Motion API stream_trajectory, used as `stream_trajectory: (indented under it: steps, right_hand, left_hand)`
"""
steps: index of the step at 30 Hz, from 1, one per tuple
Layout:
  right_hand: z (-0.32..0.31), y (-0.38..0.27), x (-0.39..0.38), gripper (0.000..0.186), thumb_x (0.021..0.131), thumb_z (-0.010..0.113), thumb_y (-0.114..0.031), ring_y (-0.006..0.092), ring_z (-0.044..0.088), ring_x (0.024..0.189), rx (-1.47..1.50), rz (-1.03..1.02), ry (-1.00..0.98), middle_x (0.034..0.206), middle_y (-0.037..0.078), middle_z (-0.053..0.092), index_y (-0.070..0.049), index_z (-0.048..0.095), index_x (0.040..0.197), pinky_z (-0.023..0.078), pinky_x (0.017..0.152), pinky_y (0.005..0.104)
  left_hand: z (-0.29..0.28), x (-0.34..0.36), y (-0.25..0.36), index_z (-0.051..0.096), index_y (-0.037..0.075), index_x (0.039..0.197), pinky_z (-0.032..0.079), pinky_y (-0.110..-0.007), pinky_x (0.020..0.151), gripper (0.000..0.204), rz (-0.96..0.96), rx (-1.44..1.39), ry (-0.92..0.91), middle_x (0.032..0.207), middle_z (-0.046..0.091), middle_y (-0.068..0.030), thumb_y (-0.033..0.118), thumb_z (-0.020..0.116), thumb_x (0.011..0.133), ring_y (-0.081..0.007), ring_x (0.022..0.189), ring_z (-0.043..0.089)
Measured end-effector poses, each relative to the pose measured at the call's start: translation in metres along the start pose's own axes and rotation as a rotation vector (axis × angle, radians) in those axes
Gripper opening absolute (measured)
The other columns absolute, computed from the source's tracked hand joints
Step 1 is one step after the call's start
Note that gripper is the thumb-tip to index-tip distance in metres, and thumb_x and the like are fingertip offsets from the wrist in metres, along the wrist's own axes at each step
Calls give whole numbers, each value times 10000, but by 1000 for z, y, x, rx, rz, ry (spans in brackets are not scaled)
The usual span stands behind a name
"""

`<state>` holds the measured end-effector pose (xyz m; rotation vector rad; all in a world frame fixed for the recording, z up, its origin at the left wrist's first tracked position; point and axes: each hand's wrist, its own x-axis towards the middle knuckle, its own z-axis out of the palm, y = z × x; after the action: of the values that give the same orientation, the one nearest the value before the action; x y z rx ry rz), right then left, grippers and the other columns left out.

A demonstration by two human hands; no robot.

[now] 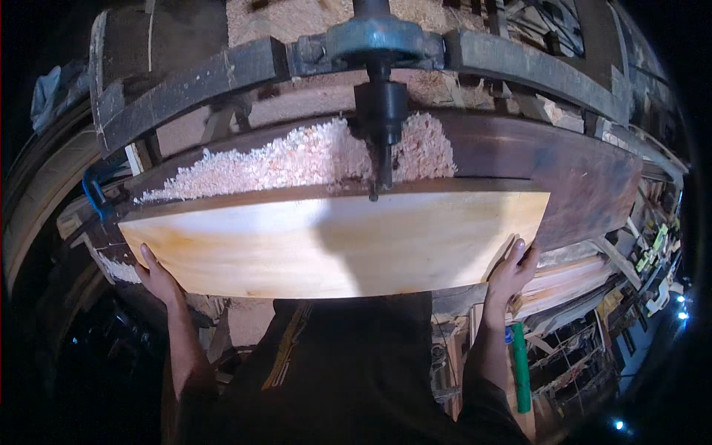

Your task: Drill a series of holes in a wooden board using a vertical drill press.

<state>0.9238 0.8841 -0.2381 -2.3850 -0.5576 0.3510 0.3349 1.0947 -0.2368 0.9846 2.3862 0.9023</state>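
Observation:
A wide, pale wooden board (259, 256) lies across the dark machine table in front of me. My left hand (157, 278) grips its left end, thumb on top and the other fingers out of sight. At the right end my right hand (513, 271) holds it the same way, thumb side up along the edge. The board's far edge meets a vertical spindle with a drill-like bit (385, 167), which hangs from a dark chuck (380, 107). A small dark notch (373, 198) shows in the board beside the bit. A shadow covers the board's middle.
Wood shavings (274, 159) are heaped behind the board around the bit. The dark machine table (571, 178) reaches to the right. A heavy beam frame (200, 93) carries the blue-green spindle housing (382, 38). A blue clamp-like bar (94, 189) stands at left, a green cylinder (521, 367) at lower right.

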Motion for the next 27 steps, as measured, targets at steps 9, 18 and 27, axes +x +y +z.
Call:
stream_trajectory:
  steps: [9, 18, 27]
  right_hand:
    - [-41, 44, -125, 382, 1033, 510, -171, 223, 557, 1069, 117, 219, 51, 1205, 198, 596, 97, 489, 1304, 452, 940, 339]
    - [-32, 50, -125, 433, 1003, 547, -107, 243, 582, 1089, 137, 148, 72, 1223, 211, 598, 132, 431, 1345, 465, 945, 349]
    - [-24, 32, -107, 425, 1018, 517, -141, 247, 568, 1085, 163, 183, 19, 1238, 217, 573, 112, 431, 1348, 468, 923, 334]
  left_hand:
    - [-22, 20, -19, 536, -48, 1244, 476, -351, 917, 548, 66, 100, -118, 1186, 623, -158, 424, 623, 980, -224, 1047, 591]
    - [-24, 19, -17, 504, -48, 1312, 481, -351, 926, 560, 89, 138, -96, 1230, 608, -166, 393, 618, 987, -222, 1068, 589]
    - [-26, 25, -21, 480, -90, 1312, 505, -364, 879, 661, 30, 104, -69, 1217, 604, -196, 450, 635, 962, -245, 1021, 606]
